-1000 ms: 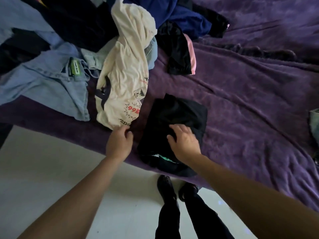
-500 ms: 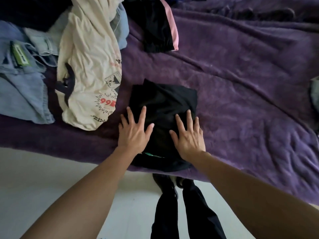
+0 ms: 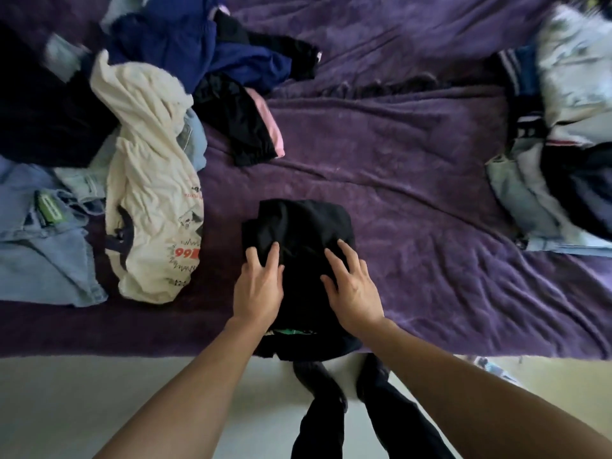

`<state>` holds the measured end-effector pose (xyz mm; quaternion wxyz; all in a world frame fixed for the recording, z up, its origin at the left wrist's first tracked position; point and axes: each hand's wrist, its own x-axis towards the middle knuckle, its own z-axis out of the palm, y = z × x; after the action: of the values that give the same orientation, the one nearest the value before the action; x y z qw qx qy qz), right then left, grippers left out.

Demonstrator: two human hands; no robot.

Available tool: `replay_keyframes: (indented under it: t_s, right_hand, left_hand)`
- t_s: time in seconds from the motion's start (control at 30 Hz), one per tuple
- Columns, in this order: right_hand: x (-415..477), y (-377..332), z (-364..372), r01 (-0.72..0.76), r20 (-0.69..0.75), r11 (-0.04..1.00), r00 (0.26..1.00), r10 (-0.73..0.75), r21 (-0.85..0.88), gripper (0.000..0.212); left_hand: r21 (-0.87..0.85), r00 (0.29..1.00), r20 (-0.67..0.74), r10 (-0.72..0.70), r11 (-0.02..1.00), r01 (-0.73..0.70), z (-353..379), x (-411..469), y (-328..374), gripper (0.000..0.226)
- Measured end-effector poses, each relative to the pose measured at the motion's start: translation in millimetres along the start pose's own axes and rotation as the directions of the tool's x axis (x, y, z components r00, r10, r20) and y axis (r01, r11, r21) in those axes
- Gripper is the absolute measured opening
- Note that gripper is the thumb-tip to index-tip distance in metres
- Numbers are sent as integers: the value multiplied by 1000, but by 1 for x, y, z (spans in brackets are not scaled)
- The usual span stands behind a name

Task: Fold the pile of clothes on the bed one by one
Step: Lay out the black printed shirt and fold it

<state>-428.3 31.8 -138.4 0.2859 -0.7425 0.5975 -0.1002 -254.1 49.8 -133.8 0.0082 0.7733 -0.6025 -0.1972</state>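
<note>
1. At the far left of the bed [image 3: 414, 193], pale blue jeans [image 3: 39, 260] are lying crumpled, touching the unfolded pile [image 3: 185, 51] of dark and navy clothes heaped behind them.
2. Just right of the jeans, a cream T-shirt [image 3: 149, 200] is trailing out of that pile, its long axis running toward the person and its printed end pointing at the bed's near edge.
3. The left hand [image 3: 260, 286] is pressing palm-down on the left half of the folded black garment [image 3: 304, 233], fingers straight and slightly spread, pinching nothing.
4. The folded black garment is lying on the purple cover at the bed's near edge, under and between the 2 hands and apart from the T-shirt. Its long axis is running away from the person; the near end is hanging slightly over the edge, with a green strip [image 3: 291, 332] showing there.
5. The right hand [image 3: 354, 286] is resting flat on the garment's right half, fingers spread wide and pointing away from the person.
6. At the far right, well apart from the hands, a stack of light and dark clothes [image 3: 563, 144] is sitting on the bed, blurred.
</note>
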Motion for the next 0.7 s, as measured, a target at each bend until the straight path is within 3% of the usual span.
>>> replay_keyframes:
  t_s: [0.33,0.7]
  right_hand:
    - [-37,87,-175,-116,-247,993,963,111,-6,45]
    - [-32,279,-349,-213,-396,977,898,194,-5,39]
  left_hand:
    - [-61,979,-62,196,978,-200,-49,-4,192,46]
    - [-170,929,-94,358,914,-369,-26,27,455,45]
